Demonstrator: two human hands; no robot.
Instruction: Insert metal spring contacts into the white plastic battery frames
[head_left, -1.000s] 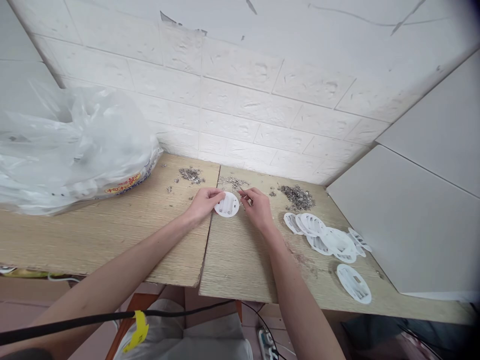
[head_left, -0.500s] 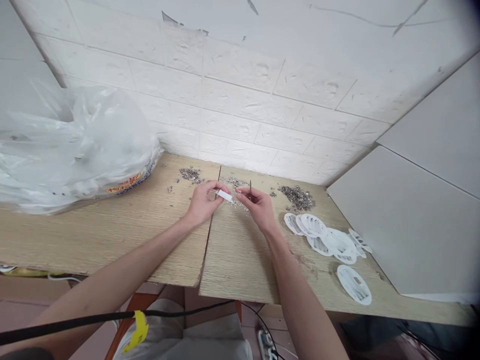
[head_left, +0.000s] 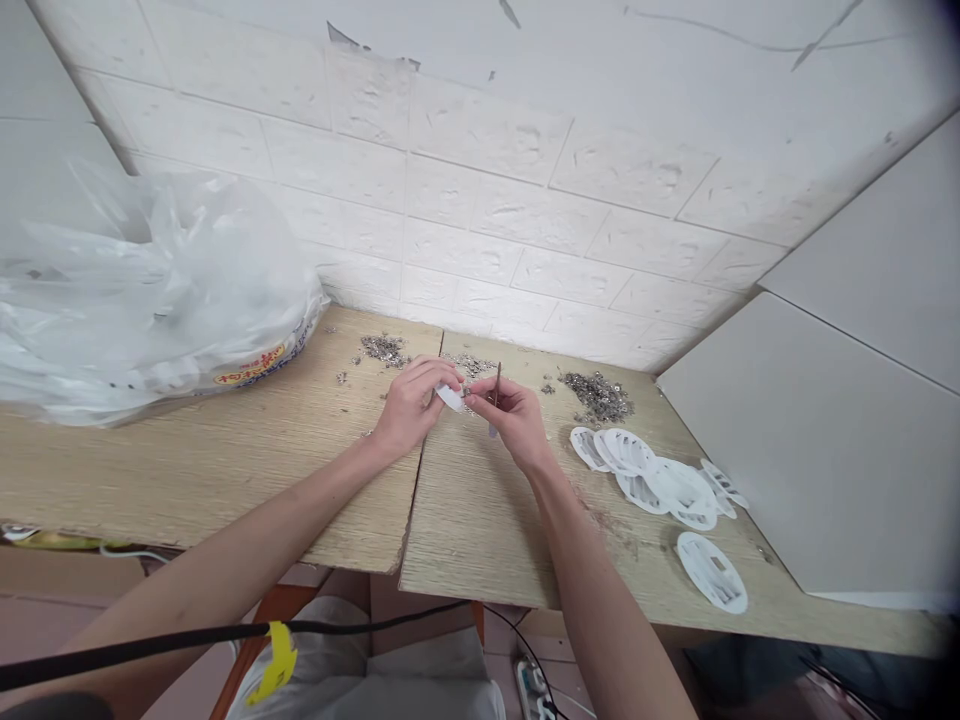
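Note:
Above the wooden table, my left hand pinches a small white plastic piece, tilted between thumb and fingers. My right hand is closed around a thin metal tool that stands nearly upright between its fingers. The right thumb and index fingertips meet the right end of the white piece; whatever tiny part they pinch is too small to name. Behind both hands lies a scatter of small shiny metal parts.
Piles of metal parts lie at the back left and back right. White oval plastic pieces overlap at the right. A large plastic bag covers the back left. A tiled wall bounds the table's rear.
The white piece has turned in my left hand, whose fingers now cover more of it. My right fingertips have moved left to meet it, and the metal tool has tilted slightly.

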